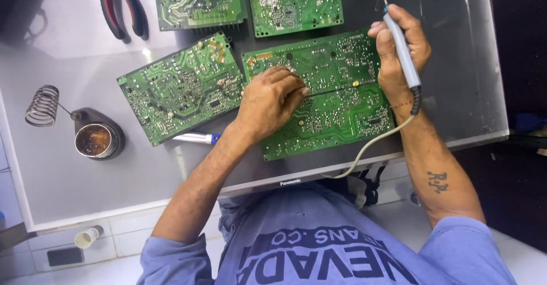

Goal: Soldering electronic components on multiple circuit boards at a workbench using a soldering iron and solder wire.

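Note:
My left hand [269, 104] rests on a large green circuit board [336, 108] and pinches a thin dark strand, perhaps solder wire or a probe lead, that runs right across the board. My right hand [399, 51] is closed around a grey soldering iron [403, 51] held above the board's right edge, tip pointing away from me. The iron's pale cord [370, 148] trails down toward my body. A second green board [179, 88] lies just left of my left hand.
Two more green boards [199, 0] [293, 3] lie at the far side. Red-handled pliers [122, 9] sit at the top left. A soldering stand with coil and tin [94, 137] stands left. A pen-like tool [196, 138] pokes from under the left board.

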